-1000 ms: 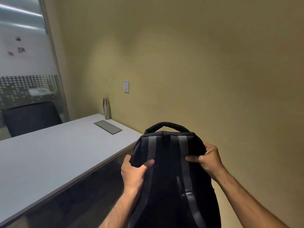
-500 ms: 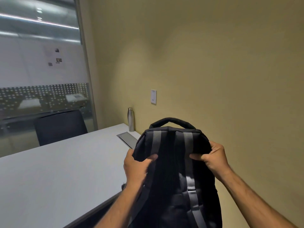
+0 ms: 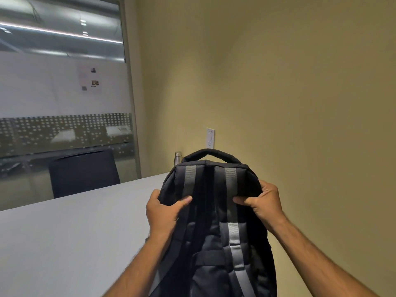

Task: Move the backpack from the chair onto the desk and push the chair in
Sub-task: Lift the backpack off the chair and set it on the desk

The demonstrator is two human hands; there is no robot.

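Note:
A black backpack (image 3: 211, 236) with grey shoulder straps hangs upright in front of me, straps facing me, its carry handle on top. My left hand (image 3: 164, 211) grips its upper left side and my right hand (image 3: 264, 202) grips its upper right side. The bag is held over the right end of the white desk (image 3: 70, 239); whether its bottom touches the desk is hidden. The chair it came from is out of view.
A dark chair (image 3: 83, 172) stands at the desk's far side before a glass partition (image 3: 64, 103). A steel bottle (image 3: 177, 157) stands at the desk's far right corner by the tan wall (image 3: 300, 103), partly hidden by the bag. A wall switch (image 3: 210, 137) sits above it.
Both hands have carried the backpack leftward and forward, from beside the desk's edge to over its right end. The grey panel on the desk is now hidden behind the bag.

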